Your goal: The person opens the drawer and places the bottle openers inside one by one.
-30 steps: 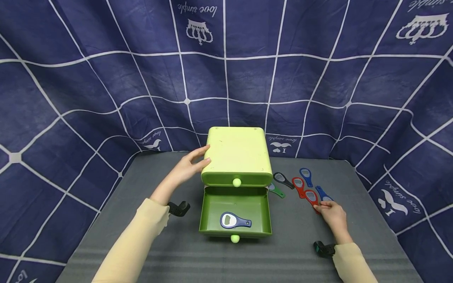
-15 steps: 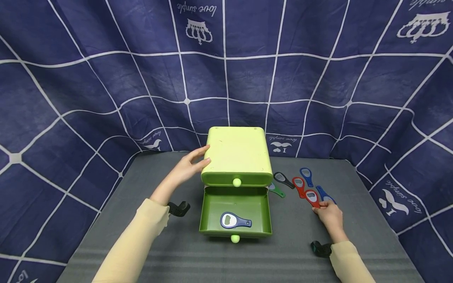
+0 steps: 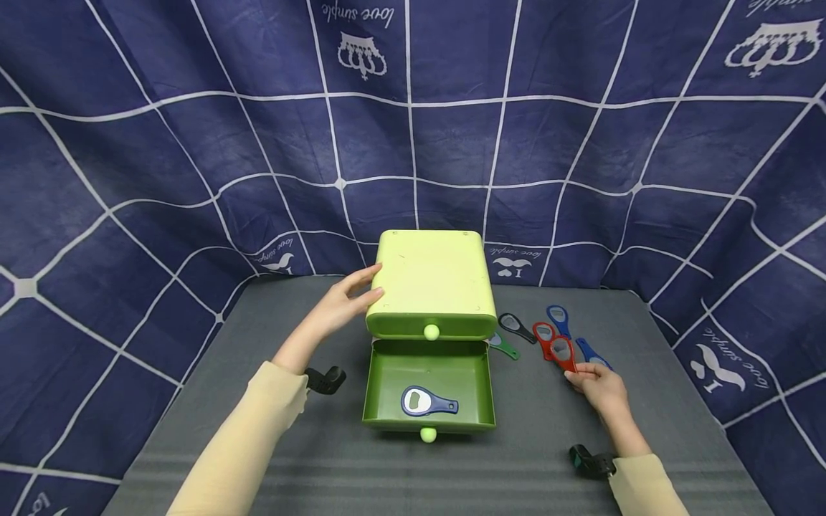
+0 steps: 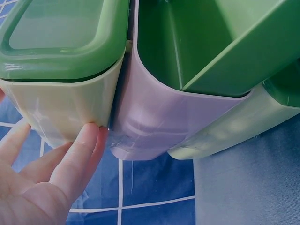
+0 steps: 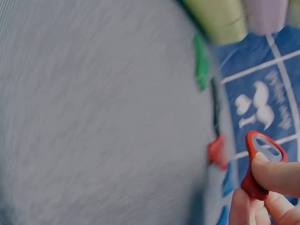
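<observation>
Red bottle opener (image 3: 563, 353), over the table (image 3: 529, 437) near other openers (image 3: 564, 327), is pinched in my right hand (image 3: 601, 390), best held clear of them while my left hand (image 3: 338, 308), fingers extended, steadies the drawer box (image 3: 431, 272).

Dk-blue fabric curtain (image 3: 452, 143) w/ wavy white grid lines (image 3: 340, 184) hangs at back & both sides, printed w/ white crowns (image 3: 362, 55), moustaches (image 3: 513, 263) & upside-down "love simple" lettering (image 3: 381, 14). Below: flat grey cloth-covered tabletop (image 3: 529, 408), faint stripes (image 3: 503, 473) nr front. Light's soft, even.
</observation>
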The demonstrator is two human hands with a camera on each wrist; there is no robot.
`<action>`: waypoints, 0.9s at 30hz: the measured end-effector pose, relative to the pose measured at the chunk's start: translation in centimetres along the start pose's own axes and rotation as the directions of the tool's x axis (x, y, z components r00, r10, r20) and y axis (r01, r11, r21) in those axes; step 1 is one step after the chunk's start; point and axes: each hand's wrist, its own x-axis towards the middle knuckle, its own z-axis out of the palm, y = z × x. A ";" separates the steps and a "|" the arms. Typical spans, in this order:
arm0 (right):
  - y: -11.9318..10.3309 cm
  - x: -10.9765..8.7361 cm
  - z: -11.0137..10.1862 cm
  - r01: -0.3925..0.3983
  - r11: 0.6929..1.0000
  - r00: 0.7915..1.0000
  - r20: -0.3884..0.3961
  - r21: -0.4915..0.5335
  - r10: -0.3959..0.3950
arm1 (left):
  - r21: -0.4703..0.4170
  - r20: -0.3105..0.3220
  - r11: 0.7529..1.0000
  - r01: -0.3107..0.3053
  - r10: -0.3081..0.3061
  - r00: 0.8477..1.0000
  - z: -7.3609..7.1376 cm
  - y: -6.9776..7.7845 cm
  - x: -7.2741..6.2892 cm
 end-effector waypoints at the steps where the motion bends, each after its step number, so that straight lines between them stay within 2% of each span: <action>1: -0.4 -0.2 -0.1 0.008 1.000 1.000 0.017 0.024 -0.008 | 0.003 -0.001 1.000 -0.002 0.002 1.000 0.0 0.0 0.0; 5: -2.4 -1.2 -0.3 0.069 0.994 0.992 0.098 0.084 -0.077 | 0.010 -0.009 1.000 -0.001 0.002 1.000 -0.1 0.0 0.0; 9: -4.3 -2.7 -0.5 0.127 0.974 0.958 0.231 0.186 -0.169 | -0.003 -0.001 1.000 -0.001 0.001 1.000 0.0 0.0 0.1; 14: -6.4 -5.1 -0.8 0.191 0.926 0.875 0.372 0.326 -0.311 | -0.014 0.001 1.000 -0.006 0.006 1.000 0.1 0.0 0.0; 17: -7.5 -6.2 -0.6 0.234 0.907 0.820 0.429 0.351 -0.378 | -0.012 -0.005 1.000 -0.006 0.006 1.000 0.0 0.1 0.0; 25: -9.3 -7.1 1.5 0.352 0.867 0.710 0.503 0.353 -0.493 | -0.006 -0.004 1.000 0.000 0.000 1.000 0.1 0.1 -0.1; 27: -9.6 -7.1 2.3 0.373 0.868 0.702 0.511 0.328 -0.495 | -0.002 -0.004 1.000 0.002 -0.002 1.000 0.1 0.1 -0.1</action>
